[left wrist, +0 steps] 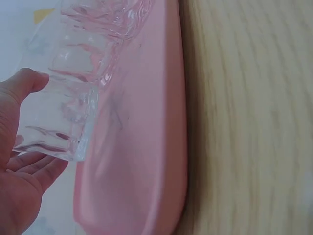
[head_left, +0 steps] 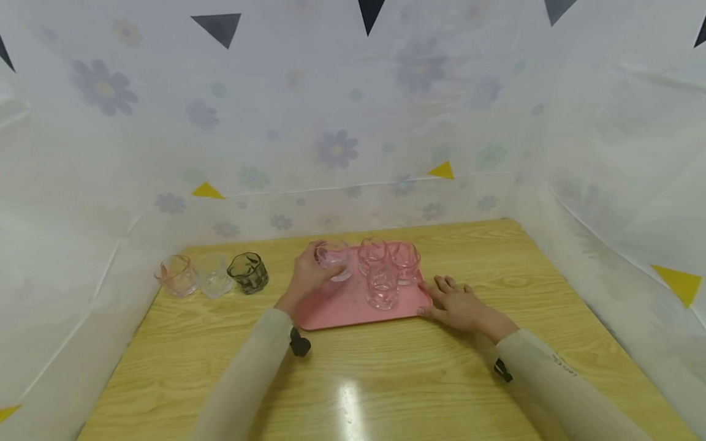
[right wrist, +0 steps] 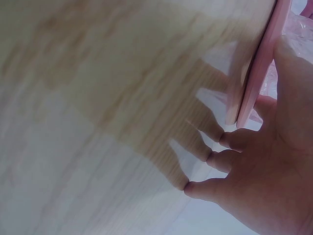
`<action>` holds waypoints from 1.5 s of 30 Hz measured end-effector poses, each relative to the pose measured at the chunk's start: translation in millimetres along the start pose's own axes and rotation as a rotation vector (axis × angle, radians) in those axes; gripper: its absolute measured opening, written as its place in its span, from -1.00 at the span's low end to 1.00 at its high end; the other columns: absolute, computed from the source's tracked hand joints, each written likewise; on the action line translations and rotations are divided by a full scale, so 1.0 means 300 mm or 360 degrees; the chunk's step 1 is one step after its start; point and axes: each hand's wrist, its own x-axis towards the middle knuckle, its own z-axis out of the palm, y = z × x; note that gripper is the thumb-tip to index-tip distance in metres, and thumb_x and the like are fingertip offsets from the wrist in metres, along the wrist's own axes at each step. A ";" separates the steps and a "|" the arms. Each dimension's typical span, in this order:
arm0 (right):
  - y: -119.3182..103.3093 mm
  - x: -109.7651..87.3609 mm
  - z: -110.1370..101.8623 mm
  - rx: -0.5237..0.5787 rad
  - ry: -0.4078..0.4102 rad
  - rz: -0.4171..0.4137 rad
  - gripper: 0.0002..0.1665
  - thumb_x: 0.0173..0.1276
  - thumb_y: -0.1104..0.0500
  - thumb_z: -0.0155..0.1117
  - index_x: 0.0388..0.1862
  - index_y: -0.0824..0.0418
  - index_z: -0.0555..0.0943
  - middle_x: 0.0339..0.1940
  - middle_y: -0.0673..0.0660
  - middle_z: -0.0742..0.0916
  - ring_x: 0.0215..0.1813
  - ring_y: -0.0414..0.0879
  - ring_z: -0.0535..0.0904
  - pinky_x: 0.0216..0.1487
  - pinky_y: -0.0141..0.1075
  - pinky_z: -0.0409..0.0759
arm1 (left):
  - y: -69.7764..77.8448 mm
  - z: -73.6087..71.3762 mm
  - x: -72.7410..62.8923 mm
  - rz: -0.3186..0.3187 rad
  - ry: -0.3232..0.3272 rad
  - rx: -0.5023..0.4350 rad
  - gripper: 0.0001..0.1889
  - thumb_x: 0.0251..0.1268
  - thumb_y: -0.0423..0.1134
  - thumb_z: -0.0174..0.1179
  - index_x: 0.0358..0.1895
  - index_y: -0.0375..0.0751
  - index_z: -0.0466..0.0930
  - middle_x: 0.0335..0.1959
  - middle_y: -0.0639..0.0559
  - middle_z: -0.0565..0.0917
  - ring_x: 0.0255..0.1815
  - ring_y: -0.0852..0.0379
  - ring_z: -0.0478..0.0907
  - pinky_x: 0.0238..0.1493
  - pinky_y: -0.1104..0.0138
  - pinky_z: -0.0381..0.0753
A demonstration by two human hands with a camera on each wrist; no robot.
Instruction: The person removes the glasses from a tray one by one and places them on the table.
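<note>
My left hand (head_left: 306, 274) grips a clear glass tumbler (head_left: 335, 252), thumb on one side and fingers on the other, over the back left of the pink tray (head_left: 331, 313). In the left wrist view, the tumbler (left wrist: 61, 115) sits close over the tray surface. Three pinkish-looking glasses stand grouped on the tray's right half: one at the back (head_left: 372, 251), one at the right (head_left: 407, 256) and one in front (head_left: 383, 291). My right hand (head_left: 462, 306) lies with fingers spread, thumb and index fingertip at the tray's right edge (right wrist: 261, 63), other fingertips on the table.
At the table's left stand a pink-tinted glass (head_left: 178, 277), a clear glass (head_left: 212, 278) and a dark grey glass (head_left: 249, 273). The wooden table (head_left: 419, 380) is enclosed by white flowered sheeting (head_left: 353, 122) at the back and sides.
</note>
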 end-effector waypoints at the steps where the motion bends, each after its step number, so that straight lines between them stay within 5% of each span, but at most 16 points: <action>1: -0.002 -0.001 -0.002 0.0004 -0.0004 0.0001 -0.06 0.60 -0.39 0.05 0.70 0.15 0.24 0.64 0.60 0.21 0.64 0.62 0.05 0.39 0.66 0.06 | 0.001 -0.013 -0.010 -0.0005 -0.0002 -0.0023 -0.11 0.14 -0.05 0.60 0.50 -0.29 0.40 0.20 -0.30 0.66 0.15 -0.17 0.64 0.15 -0.02 0.69; 11: -0.004 0.001 -0.008 -0.0026 -0.0046 0.0048 -0.07 0.63 -0.36 0.02 0.73 0.13 0.17 0.67 0.56 0.18 0.67 0.58 0.00 0.46 0.63 0.02 | -0.004 -0.143 -0.093 0.0031 0.0035 0.0115 -0.12 0.18 0.05 0.58 0.50 -0.21 0.41 0.00 -0.18 0.67 -0.11 -0.05 0.57 -0.16 0.20 0.58; 32: -0.004 0.004 -0.005 -0.0062 -0.0067 0.0058 -0.05 0.63 -0.39 -0.01 0.74 0.12 0.14 0.68 0.55 0.17 0.67 0.58 0.01 0.45 0.63 0.03 | -0.084 -0.360 -0.306 -0.0036 0.0179 0.0144 -0.11 0.21 0.04 0.57 0.53 -0.21 0.38 0.14 -0.22 0.68 0.01 -0.12 0.63 0.03 0.05 0.62; 41: -0.001 0.006 -0.003 -0.0064 -0.0071 0.0062 -0.04 0.63 -0.40 -0.02 0.75 0.10 0.12 0.68 0.54 0.17 0.67 0.58 0.00 0.46 0.63 0.02 | -0.101 -0.439 -0.390 -0.0125 0.0301 0.0196 -0.17 0.20 -0.02 0.58 0.48 -0.23 0.44 0.02 -0.18 0.69 -0.22 0.11 0.54 -0.24 0.42 0.53; 45: -0.004 0.005 -0.004 -0.0055 -0.0076 0.0062 -0.04 0.63 -0.40 -0.02 0.75 0.11 0.12 0.68 0.55 0.17 0.67 0.58 -0.01 0.45 0.64 0.02 | -0.116 -0.467 -0.427 -0.0179 0.0339 0.0169 -0.18 0.24 -0.01 0.56 0.50 -0.21 0.43 0.03 -0.16 0.68 -0.13 0.13 0.62 -0.19 0.56 0.52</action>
